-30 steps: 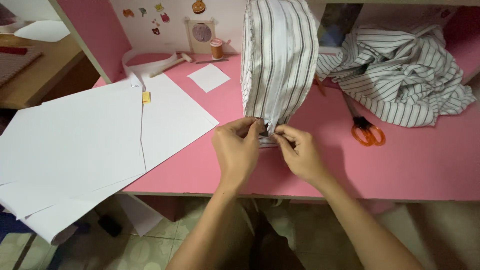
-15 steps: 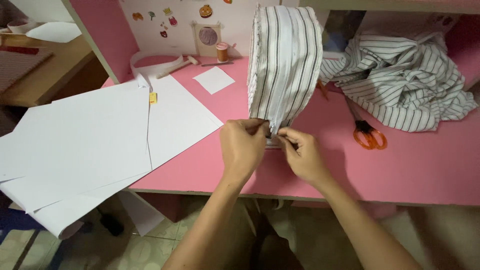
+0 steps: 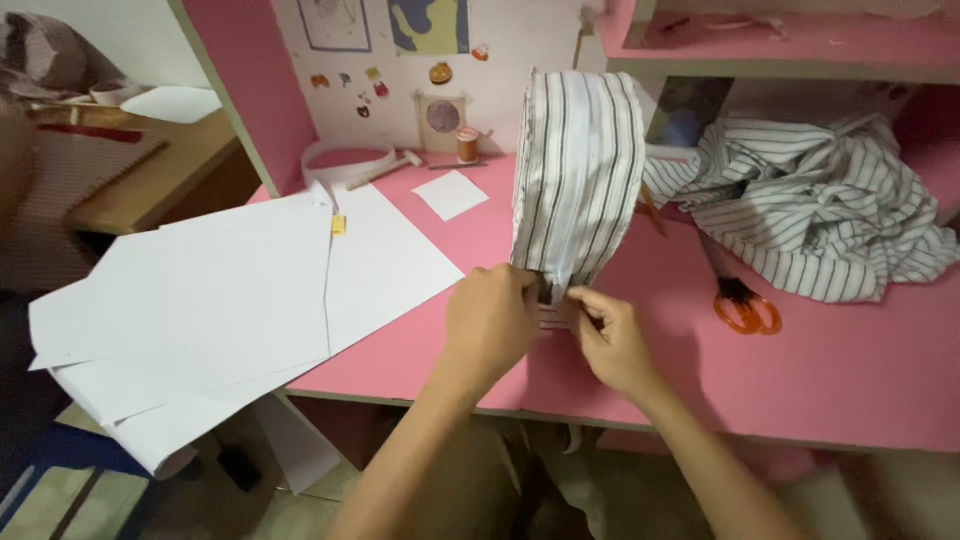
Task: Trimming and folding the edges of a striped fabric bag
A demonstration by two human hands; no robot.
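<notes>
Both hands stay at the bottom edge of the striped fabric piece [image 3: 578, 180], mid-frame on the pink tabletop [image 3: 850, 380]. Left hand [image 3: 490, 325] and right hand [image 3: 612, 340] pinch its lower seam, barely shifted; pinning or folding continues.

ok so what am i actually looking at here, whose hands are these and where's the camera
There is no machine here: the one picture comes from a camera worn on a person's head, looking down at their own two bare hands over a pink desk. The left hand and right hand both pinch the bottom edge of a rounded black-and-white striped fabric piece standing upright. Large white paper sheets lie to the left, hanging over the desk edge. To the right sit orange-handled scissors and a crumpled heap of matching striped cloth. At the back are a small white paper square and a spool of thread.
</notes>
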